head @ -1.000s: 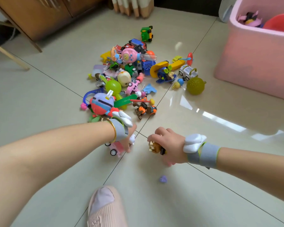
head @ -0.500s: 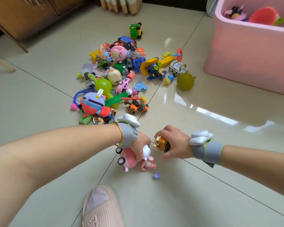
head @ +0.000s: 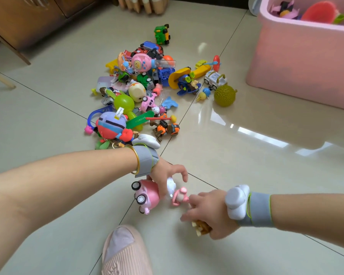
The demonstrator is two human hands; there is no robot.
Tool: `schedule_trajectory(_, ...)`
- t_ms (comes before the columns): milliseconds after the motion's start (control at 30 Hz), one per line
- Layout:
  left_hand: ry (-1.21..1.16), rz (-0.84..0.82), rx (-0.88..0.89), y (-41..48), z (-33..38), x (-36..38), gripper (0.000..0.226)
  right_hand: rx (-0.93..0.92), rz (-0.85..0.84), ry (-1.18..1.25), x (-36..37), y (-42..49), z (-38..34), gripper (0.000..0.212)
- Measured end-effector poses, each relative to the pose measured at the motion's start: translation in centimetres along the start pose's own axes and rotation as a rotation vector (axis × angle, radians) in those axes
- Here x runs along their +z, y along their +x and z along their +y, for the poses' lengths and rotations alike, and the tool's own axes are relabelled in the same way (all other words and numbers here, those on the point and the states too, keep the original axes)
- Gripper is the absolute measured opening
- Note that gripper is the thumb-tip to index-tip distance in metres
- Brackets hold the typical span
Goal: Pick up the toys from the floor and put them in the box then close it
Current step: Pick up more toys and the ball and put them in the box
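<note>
A heap of small toys (head: 143,92) lies on the tiled floor ahead of me. The pink box (head: 298,56) stands open at the upper right with a few toys inside. My left hand (head: 165,175) grips a pink toy car (head: 147,195) from above, just off the floor near my foot. A small pink figure (head: 179,198) hangs beside the car. My right hand (head: 209,213) is low at the centre, fingers pointing down at the floor, with a small yellow-brown toy (head: 202,228) tucked in its palm. Whatever is under its fingertips is hidden.
A wooden cabinet (head: 28,18) stands at the upper left, with a wooden leg (head: 0,78) beside it. My slippered foot (head: 123,253) is at the bottom centre. A spiky green ball (head: 224,95) and a white toy truck (head: 215,80) lie between the heap and the box.
My left hand took hold of the pink car and lifted it toward me. My right hand, still holding the yellow-brown toy, dropped lower toward the small purple piece seen earlier on the floor.
</note>
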State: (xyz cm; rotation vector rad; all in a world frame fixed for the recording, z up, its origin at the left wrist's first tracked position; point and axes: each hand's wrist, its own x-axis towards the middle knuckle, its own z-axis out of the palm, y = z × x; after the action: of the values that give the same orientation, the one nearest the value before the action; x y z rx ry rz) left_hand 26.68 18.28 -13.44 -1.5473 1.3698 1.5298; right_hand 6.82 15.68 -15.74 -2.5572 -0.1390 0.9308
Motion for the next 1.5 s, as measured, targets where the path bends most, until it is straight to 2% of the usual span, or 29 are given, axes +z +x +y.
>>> schedule_trajectory(67, 0.062, -0.027, 0.044, 0.3, 0.7, 0.1, 0.065, -0.02, -0.029, -0.093, 0.7, 0.2, -0.3, 0.057)
schedule_trajectory(133, 0.182, 0.019, 0.076, 0.3, 1.4, 0.0, 0.055, -0.024, -0.048, -0.147, 1.0, 0.3, -0.4, 0.055)
schedule_trajectory(200, 0.26, 0.059, 0.088, 0.3, 1.9, -0.2, 0.046, -0.015, -0.061, -0.16, 1.1, 0.5, -0.3, 0.061)
schedule_trajectory(333, 0.286, 0.029, 0.098, 0.7, 2.8, -0.2, 0.03, -0.022, -0.063, -0.196, 1.2, 1.2, 0.0, 0.069)
schedule_trajectory(533, 0.365, 0.005, 0.02, 1.6, 2.5, 0.2, 0.032, -0.05, -0.081, -0.265, 1.6, 2.1, -0.4, 0.063)
schedule_trajectory(767, 0.484, 0.11, -0.024, 2.6, 1.9, 1.4, 0.049, -0.017, -0.028, -0.261, 1.1, 2.5, 0.8, 0.066)
schedule_trajectory(867, 0.551, 0.174, -0.014, 3.5, 2.1, 1.6, 0.029, -0.03, 0.012, -0.317, 0.8, 2.2, 1.2, 0.067)
schedule_trajectory(967, 0.528, 0.22, -0.011, 3.8, 2.4, 1.2, 0.019, -0.037, 0.052, -0.336, 0.9, 2.2, 1.4, 0.066)
schedule_trajectory(1133, 0.529, 0.304, -0.026, 3.9, 2.5, -0.9, 0.015, 0.009, 0.153, -0.343, 0.5, 1.9, 3.1, 0.064)
schedule_trajectory(1233, 0.498, 0.365, -0.09, 3.5, 1.9, -3.2, 0.022, 0.098, 0.23, -0.348, -0.1, 1.6, 4.7, 0.055)
schedule_trajectory(1333, 0.396, 0.436, -0.153, 2.8, 1.7, -6.0, 0.029, 0.154, 0.328, -0.353, -0.7, 1.5, 6.3, 0.046)
schedule_trajectory(1500, 0.173, 0.607, -0.135, 1.7, 3.0, -10.9, 0.023, 0.248, 0.42, -0.279, -1.0, 2.5, 7.5, 0.037)
